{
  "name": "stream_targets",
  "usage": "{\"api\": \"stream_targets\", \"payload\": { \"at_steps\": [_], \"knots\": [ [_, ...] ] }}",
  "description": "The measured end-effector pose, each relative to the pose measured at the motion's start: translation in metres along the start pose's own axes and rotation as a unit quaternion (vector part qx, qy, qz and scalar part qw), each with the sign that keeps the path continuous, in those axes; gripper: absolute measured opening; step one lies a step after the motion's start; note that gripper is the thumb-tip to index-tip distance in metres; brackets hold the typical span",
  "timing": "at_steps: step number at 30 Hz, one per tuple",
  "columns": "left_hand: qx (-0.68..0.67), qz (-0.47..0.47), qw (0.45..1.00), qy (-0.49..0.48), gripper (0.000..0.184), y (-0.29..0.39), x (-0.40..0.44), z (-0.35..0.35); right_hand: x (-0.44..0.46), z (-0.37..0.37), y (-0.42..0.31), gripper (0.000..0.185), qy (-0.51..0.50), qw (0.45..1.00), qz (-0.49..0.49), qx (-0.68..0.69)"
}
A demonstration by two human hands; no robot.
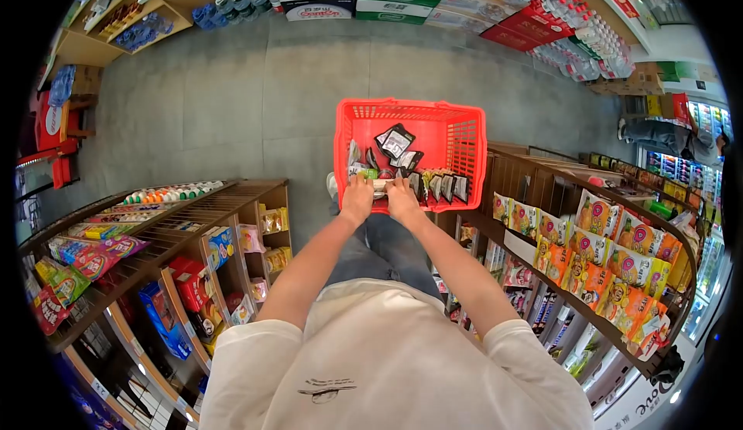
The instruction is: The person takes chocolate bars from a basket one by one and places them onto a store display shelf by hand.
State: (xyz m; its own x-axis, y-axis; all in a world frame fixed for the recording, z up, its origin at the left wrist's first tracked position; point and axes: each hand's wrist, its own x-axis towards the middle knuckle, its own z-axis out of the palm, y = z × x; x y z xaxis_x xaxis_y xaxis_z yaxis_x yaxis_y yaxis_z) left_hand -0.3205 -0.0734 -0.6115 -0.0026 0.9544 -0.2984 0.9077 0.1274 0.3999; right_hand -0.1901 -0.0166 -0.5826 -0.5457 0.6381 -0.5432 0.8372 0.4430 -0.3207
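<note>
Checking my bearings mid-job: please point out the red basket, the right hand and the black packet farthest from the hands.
Red basket [395,103], head view: on its far rim.
Right hand [401,199], head view: on the back of the hand.
Black packet [397,143], head view: on its pale label.

The person wears a white short-sleeved T-shirt, a small dark line print on its left side, and dark blue-grey trousers.

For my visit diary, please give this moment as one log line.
red shopping basket: dark-edged packets inside | left hand: at near side | right hand: at near side
</note>
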Motion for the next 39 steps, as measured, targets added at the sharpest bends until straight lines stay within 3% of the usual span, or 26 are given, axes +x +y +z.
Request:
{"api": "stream_targets", "payload": {
  "at_steps": [5, 9, 12, 15, 17, 18, 20, 22, 24, 26, 29, 34, 39],
  "knots": [
    [0.063, -0.009, 0.993, -0.101, 0.022, 0.006, 0.008, 0.000, -0.001, 0.016, 0.016, 0.034, -0.010, 0.999, 0.007, 0.050],
    [0.127, 0.053, 0.986, -0.091, 0.020, 0.006, 0.003, -0.020, -0.005, 0.009, 0.023, 0.031, -0.015, 0.997, 0.000, 0.072],
    [0.111, 0.079, 0.990, -0.018, 0.021, 0.004, -0.002, -0.028, -0.015, -0.009, 0.026, 0.033, 0.013, 0.992, -0.016, 0.123],
    [0.025, 0.113, 0.992, 0.058, 0.020, -0.002, 0.002, -0.052, -0.019, -0.027, 0.029, 0.032, 0.039, 0.984, -0.048, 0.169],
    [-0.213, 0.049, 0.972, -0.086, 0.019, 0.002, -0.003, -0.100, -0.022, -0.042, 0.028, 0.027, -0.015, 0.958, 0.007, 0.287],
    [-0.207, 0.047, 0.974, -0.074, 0.019, 0.003, -0.004, -0.119, -0.007, -0.023, 0.044, 0.032, -0.028, 0.926, -0.008, 0.377],
    [-0.395, -0.043, 0.907, -0.139, 0.022, -0.001, -0.006, -0.147, -0.013, -0.061, 0.037, 0.027, -0.082, 0.890, -0.003, 0.448],
    [-0.431, -0.064, 0.892, -0.122, 0.022, -0.010, -0.003, -0.157, -0.019, -0.094, 0.024, 0.028, -0.075, 0.805, 0.003, 0.589],
    [-0.624, -0.081, 0.775, -0.052, 0.026, -0.002, -0.007, -0.183, -0.026, -0.126, 0.013, 0.025, -0.013, 0.733, -0.029, 0.679],
    [-0.636, -0.085, 0.766, -0.046, 0.029, 0.011, -0.013, -0.211, -0.025, -0.152, 0.008, 0.025, 0.032, 0.705, -0.049, 0.707],
    [-0.719, -0.014, 0.695, 0.008, 0.031, 0.026, -0.017, -0.233, -0.036, -0.191, 0.001, 0.023, 0.077, 0.697, -0.078, 0.708],
    [-0.713, 0.022, 0.701, 0.001, 0.031, 0.036, -0.015, -0.252, -0.056, -0.219, -0.004, 0.020, 0.113, 0.704, -0.103, 0.694],
    [-0.700, 0.028, 0.714, -0.005, 0.031, 0.049, -0.011, -0.249, -0.070, -0.213, 0.002, 0.024, 0.166, 0.673, -0.108, 0.712]
  ]
}}
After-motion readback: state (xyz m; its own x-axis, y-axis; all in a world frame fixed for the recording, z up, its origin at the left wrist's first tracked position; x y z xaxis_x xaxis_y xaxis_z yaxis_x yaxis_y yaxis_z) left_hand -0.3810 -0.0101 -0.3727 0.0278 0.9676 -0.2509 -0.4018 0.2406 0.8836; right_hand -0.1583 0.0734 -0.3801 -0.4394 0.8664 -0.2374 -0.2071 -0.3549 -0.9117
